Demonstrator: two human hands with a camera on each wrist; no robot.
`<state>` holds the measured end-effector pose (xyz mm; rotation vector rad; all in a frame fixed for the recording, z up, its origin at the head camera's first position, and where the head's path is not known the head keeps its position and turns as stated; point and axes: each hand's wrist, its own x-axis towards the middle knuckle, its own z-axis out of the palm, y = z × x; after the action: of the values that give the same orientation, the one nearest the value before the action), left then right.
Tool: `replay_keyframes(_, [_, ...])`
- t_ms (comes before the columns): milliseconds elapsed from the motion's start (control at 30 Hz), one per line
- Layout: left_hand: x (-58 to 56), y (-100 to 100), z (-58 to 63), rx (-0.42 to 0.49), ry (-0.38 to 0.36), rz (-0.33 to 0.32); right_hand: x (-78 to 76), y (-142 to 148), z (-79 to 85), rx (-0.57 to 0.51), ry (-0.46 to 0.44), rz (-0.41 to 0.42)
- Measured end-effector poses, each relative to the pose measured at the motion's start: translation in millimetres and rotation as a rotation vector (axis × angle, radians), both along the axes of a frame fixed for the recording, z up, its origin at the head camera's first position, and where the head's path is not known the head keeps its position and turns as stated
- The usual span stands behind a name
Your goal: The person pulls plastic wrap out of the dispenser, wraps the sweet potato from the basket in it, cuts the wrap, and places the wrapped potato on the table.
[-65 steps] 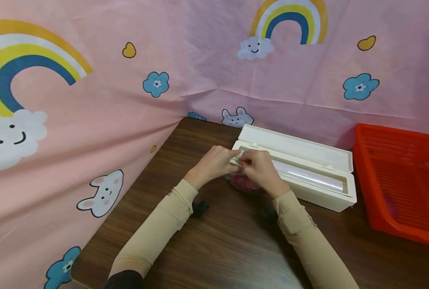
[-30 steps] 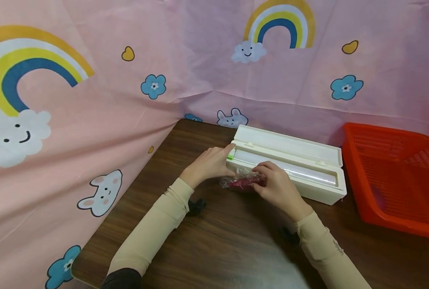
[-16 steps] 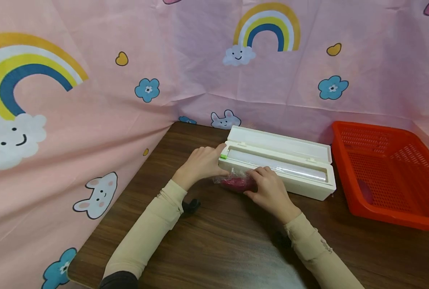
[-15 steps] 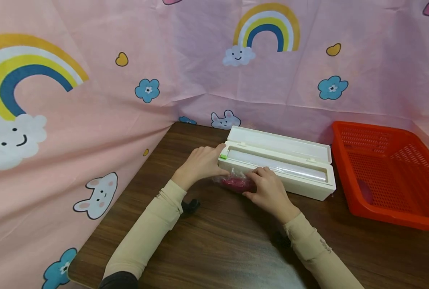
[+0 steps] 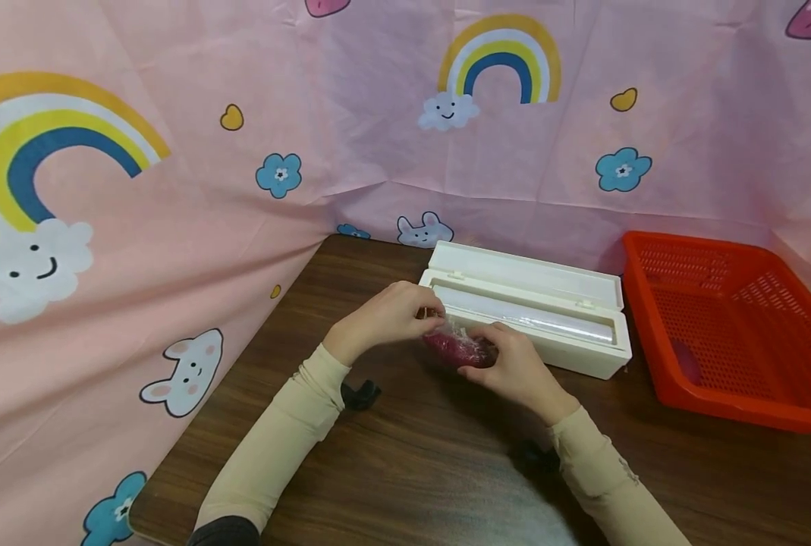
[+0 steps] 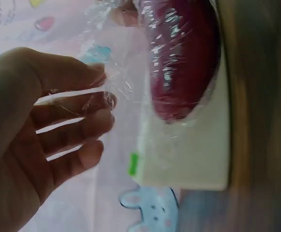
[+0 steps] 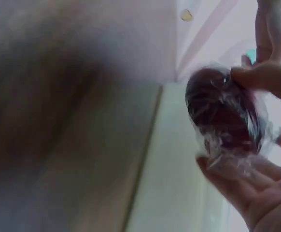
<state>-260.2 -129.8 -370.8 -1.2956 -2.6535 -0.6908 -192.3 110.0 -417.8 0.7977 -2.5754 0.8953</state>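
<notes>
A dark red oval thing (image 5: pixel 456 350), smooth and wrapped in crinkled cling film, is held in front of the white film box. My right hand (image 5: pixel 514 368) grips its right side, with fingers and thumb curled around the wrapped body (image 7: pixel 217 113). At the other end, my left hand (image 5: pixel 388 317) pinches a loose edge of cling film (image 6: pixel 123 84) between thumb and fingertips, and the film stretches from there to the red body. Behind both hands, the box (image 5: pixel 569 356) stands with its lid raised, a roll of cling film (image 5: pixel 514 309) inside.
An orange-red plastic basket (image 5: pixel 726 408) stands to the right of the box, with a purplish round thing (image 5: pixel 685 360) showing at its left wall. Pink printed cloth (image 5: pixel 350 98) hangs behind and to the left of the brown wooden table (image 5: pixel 378 478).
My hands have come down from the film box's left end to the wrapped red thing. My right hand took hold of it; my left hand left the box corner and now pinches the film.
</notes>
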Motion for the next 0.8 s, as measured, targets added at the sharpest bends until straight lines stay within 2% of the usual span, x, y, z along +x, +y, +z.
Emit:
replay_keyframes(133, [14.4,7.8,15.0,0.090,0.040,-0.067,6.2,14.8,12.5,-0.033,0.045,-0.043])
replay_keyframes(300, [39.5,19.6,35.3,0.165,0.153,-0.163,9.3,30.2,27.8,-0.131,0.105,-0.116])
replay_keyframes(433, [54.2,26.7,40.1,0.207,0.234,-0.244,13.1,35.1,40.5,-0.259,0.106,-0.165])
replay_keyframes(567, [60.8,32.3,38.0,0.224,0.289,-0.301,20.0,33.3,50.4,-0.398,0.051,-0.215])
replay_keyframes(700, [60.3,38.0,33.0,0.282,0.274,-0.341,26.5,31.0,58.1,-0.542,-0.024,-0.223])
replay_keyframes(733, [58.7,39.3,31.0,0.308,0.253,-0.348,27.6,30.9,59.8,-0.585,-0.043,-0.216])
replay_keyframes(800, [54.9,41.0,26.9,0.379,0.161,-0.359,30.2,31.2,63.0,-0.665,-0.073,-0.205])
